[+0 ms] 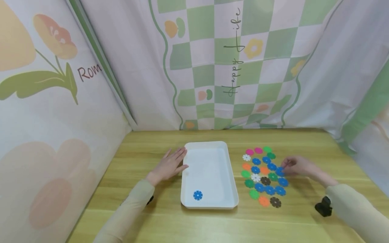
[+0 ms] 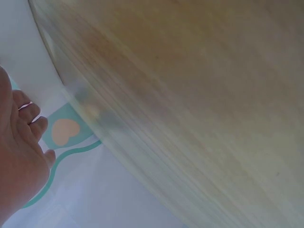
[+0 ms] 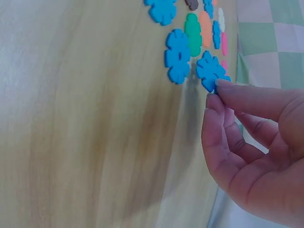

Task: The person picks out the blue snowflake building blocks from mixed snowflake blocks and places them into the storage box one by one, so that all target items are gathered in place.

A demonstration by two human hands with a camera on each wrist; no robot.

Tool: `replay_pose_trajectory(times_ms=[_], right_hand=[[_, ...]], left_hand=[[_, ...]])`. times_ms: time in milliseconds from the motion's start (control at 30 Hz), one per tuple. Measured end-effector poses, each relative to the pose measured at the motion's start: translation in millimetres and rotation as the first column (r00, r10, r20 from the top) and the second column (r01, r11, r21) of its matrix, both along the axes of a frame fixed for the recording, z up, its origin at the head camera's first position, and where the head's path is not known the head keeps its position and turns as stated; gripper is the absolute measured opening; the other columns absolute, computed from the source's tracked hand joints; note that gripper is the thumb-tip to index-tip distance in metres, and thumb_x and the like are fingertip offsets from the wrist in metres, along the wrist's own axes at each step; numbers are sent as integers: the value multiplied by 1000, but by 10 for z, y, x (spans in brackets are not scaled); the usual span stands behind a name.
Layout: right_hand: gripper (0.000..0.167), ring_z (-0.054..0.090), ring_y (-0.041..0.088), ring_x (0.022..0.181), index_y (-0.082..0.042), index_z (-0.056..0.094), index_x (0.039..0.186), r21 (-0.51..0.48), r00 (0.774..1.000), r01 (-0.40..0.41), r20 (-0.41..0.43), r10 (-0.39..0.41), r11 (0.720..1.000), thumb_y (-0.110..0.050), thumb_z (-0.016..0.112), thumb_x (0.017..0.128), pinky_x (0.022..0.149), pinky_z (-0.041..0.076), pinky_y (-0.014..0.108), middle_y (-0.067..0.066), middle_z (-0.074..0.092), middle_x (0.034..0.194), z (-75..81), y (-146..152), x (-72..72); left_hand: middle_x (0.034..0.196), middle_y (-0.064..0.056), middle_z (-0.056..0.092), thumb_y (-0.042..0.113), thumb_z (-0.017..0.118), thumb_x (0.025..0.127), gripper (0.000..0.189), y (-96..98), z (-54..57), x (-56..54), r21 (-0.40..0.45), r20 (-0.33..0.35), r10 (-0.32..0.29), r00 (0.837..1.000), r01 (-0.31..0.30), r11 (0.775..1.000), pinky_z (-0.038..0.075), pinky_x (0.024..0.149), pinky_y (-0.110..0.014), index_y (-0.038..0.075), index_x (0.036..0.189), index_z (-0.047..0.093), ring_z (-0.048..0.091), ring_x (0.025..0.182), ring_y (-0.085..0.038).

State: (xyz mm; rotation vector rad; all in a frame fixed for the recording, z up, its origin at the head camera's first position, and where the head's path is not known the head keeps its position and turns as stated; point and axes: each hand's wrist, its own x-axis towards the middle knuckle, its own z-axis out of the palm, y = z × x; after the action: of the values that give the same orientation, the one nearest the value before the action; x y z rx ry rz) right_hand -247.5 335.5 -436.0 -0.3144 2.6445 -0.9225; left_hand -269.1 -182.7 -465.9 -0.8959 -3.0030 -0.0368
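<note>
My right hand [image 1: 299, 167] is at the right side of a group of colored snowflake discs. Its thumb and index finger pinch a blue snowflake disc [image 3: 209, 70] by the edge, seen close up in the right wrist view. Another blue disc [image 3: 177, 57] lies on the table beside it. My left hand [image 1: 170, 165] lies with extended fingers at the left rim of a white tray [image 1: 209, 204], fingertips right at the edge. Inside the tray, near its front left corner, sits one blue snowflake disc [image 1: 198, 195].
Several more discs spread over the wooden table [image 1: 146, 222] right of the tray: an orange disc [image 1: 264, 201], a brown disc [image 1: 275, 202], a white disc [image 1: 246, 157], a pink disc [image 1: 258, 150] and green ones. A checkered curtain [image 1: 200, 50] hangs behind the table.
</note>
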Motion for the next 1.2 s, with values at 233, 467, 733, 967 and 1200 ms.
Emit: replay_pose_trajectory(times_ms=[233, 467, 733, 967, 1200], right_hand=[[37, 67, 20, 93, 11, 59, 116, -31, 999, 11, 30, -10, 999, -17, 65, 94, 76, 60, 29, 22, 69, 108, 96, -68, 5], [34, 67, 16, 96, 5, 62, 116, -100, 997, -7, 77, 15, 995, -21, 65, 94, 82, 60, 32, 16, 70, 110, 181, -338, -3], [32, 65, 18, 91, 3, 62, 114, -164, 989, -34, 134, 56, 986, -22, 67, 94, 79, 59, 33, 11, 68, 105, 246, -727, -34], [25, 64, 14, 83, 2, 63, 107, -218, 983, -78, 144, 111, 973, -18, 67, 93, 75, 58, 31, 7, 67, 95, 279, -1096, -115], [21, 66, 17, 82, 1, 64, 104, -250, 973, -102, 174, 148, 963, -16, 68, 92, 78, 60, 35, 5, 69, 89, 321, -1518, -158]], left_hand=[[167, -7, 19, 55, 34, 104, 73, 6, 12, 12, 3, 11, 7, 1000, -7, 1000, 14, 127, -54, 9, 158, 20, 22, 155, -23], [167, -7, 18, 55, 33, 104, 73, 0, 12, 5, 1, 16, 8, 1000, -8, 1000, 13, 127, -54, 9, 158, 20, 22, 155, -23], [167, -6, 17, 56, 32, 104, 74, 11, 30, 23, -7, 24, 13, 1000, -13, 1000, 13, 127, -54, 9, 159, 18, 21, 155, -23], [167, -6, 16, 58, 30, 104, 74, 15, 23, 11, -17, 22, 14, 1000, -14, 1000, 14, 127, -55, 10, 159, 17, 20, 155, -23], [168, -6, 16, 57, 31, 104, 73, 11, 18, 3, -9, 29, 17, 999, -17, 1000, 13, 127, -54, 10, 159, 17, 20, 155, -23]])
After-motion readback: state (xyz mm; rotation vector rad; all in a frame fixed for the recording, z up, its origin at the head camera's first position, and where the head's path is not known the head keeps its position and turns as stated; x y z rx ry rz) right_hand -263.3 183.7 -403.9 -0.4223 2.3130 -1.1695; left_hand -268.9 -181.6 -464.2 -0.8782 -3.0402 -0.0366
